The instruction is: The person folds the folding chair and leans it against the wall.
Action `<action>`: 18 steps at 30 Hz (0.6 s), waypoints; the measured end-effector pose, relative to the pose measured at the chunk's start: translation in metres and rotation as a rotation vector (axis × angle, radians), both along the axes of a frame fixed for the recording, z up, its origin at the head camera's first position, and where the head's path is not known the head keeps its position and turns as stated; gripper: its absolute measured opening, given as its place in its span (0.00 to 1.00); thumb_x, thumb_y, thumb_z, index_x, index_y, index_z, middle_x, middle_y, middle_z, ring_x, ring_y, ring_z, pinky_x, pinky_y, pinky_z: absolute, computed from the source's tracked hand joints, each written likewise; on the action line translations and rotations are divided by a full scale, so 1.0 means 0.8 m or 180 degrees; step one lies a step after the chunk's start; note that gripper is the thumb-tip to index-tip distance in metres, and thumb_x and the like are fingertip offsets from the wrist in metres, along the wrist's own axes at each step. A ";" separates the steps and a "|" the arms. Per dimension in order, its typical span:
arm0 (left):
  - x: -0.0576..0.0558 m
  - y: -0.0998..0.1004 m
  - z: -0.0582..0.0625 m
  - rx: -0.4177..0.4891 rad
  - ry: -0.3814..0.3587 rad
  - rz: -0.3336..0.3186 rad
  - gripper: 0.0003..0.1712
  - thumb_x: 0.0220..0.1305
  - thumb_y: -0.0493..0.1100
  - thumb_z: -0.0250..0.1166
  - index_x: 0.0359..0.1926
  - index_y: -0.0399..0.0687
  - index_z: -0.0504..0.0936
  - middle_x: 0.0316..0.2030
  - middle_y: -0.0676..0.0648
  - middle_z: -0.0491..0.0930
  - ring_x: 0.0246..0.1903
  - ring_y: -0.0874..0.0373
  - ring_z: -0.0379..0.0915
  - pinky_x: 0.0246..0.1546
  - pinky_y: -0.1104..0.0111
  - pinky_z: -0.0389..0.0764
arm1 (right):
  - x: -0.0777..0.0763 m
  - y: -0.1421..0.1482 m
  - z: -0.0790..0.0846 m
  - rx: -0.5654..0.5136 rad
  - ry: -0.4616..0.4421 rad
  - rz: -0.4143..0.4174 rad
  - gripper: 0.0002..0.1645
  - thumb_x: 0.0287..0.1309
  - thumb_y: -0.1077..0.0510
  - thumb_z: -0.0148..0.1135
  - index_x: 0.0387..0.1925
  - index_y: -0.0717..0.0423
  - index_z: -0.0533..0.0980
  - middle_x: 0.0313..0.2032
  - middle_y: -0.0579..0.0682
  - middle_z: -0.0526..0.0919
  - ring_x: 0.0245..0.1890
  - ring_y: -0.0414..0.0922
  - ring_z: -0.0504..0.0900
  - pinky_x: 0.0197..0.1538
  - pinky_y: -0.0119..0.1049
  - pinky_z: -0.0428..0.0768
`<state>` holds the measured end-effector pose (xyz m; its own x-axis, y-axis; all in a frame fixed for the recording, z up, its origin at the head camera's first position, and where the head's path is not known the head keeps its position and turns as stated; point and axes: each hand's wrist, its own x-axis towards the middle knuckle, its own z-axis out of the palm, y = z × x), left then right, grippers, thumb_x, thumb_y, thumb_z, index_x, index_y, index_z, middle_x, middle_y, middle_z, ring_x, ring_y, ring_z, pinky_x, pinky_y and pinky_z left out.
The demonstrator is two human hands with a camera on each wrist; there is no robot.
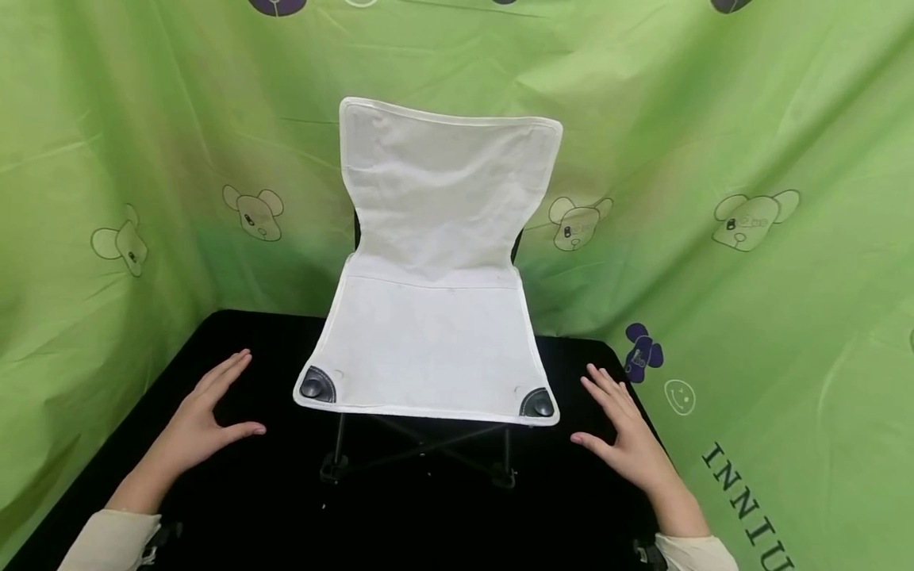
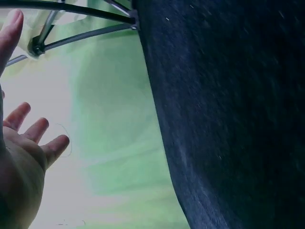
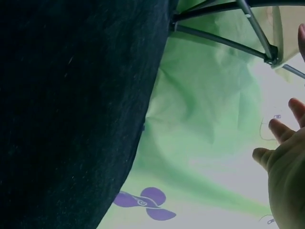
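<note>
A small folding chair (image 1: 435, 341) with a white fabric seat and backrest stands unfolded, its seat facing me. Black corner patches mark the seat's two front corners, and thin dark crossed legs show below. To the left of the chair, my left hand (image 1: 196, 424) is held apart from it, thumb and fingers spread. On the other side my right hand (image 1: 631, 440) mirrors it, also spread and touching nothing. The wrist views show dark metal chair legs (image 2: 90, 36) near the left hand and similar chair legs (image 3: 224, 40) near the right.
Under the chair lies a black cloth-covered table (image 1: 400, 531). Green curtain (image 1: 664, 119) printed with cartoon bear heads surrounds it at the back and both sides. A few tiny pale specks dot the black surface in front of the chair.
</note>
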<state>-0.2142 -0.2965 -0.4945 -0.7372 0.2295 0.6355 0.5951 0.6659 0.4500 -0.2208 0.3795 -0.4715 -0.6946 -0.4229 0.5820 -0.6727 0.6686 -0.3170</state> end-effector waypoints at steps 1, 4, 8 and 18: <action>0.000 0.001 0.001 0.0062 0.0013 -0.0012 0.70 0.27 0.35 0.90 0.77 0.48 0.66 0.74 0.40 0.66 0.75 0.73 0.50 0.70 0.88 0.50 | 0.001 0.000 0.001 -0.0049 0.0018 0.0025 0.57 0.42 0.56 0.83 0.74 0.61 0.65 0.77 0.63 0.61 0.81 0.50 0.49 0.83 0.37 0.37; 0.001 0.005 0.006 0.0246 0.0079 -0.0087 0.67 0.27 0.31 0.88 0.75 0.45 0.69 0.72 0.38 0.68 0.74 0.71 0.54 0.71 0.86 0.55 | 0.000 -0.001 0.002 -0.0209 0.0123 0.0140 0.54 0.49 0.48 0.81 0.73 0.63 0.67 0.75 0.65 0.62 0.81 0.52 0.51 0.83 0.37 0.41; 0.003 0.010 0.014 0.0424 0.0188 -0.0200 0.63 0.26 0.26 0.86 0.71 0.40 0.72 0.70 0.36 0.71 0.73 0.68 0.59 0.71 0.83 0.58 | 0.000 -0.007 0.005 -0.0457 0.0300 0.0297 0.51 0.56 0.38 0.74 0.69 0.68 0.70 0.72 0.68 0.66 0.78 0.56 0.57 0.82 0.35 0.48; 0.024 0.043 0.055 0.0870 0.0649 -0.0744 0.48 0.31 0.26 0.83 0.61 0.26 0.78 0.59 0.23 0.75 0.70 0.51 0.69 0.72 0.73 0.66 | 0.020 -0.046 0.047 -0.1007 0.0669 0.0903 0.40 0.53 0.54 0.79 0.58 0.79 0.75 0.62 0.78 0.72 0.73 0.62 0.66 0.78 0.39 0.62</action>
<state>-0.1950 -0.2619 -0.4502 -0.5379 0.1782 0.8239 0.8114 0.3746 0.4487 -0.2045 0.3425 -0.4337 -0.4306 -0.3582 0.8284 -0.8862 0.3416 -0.3129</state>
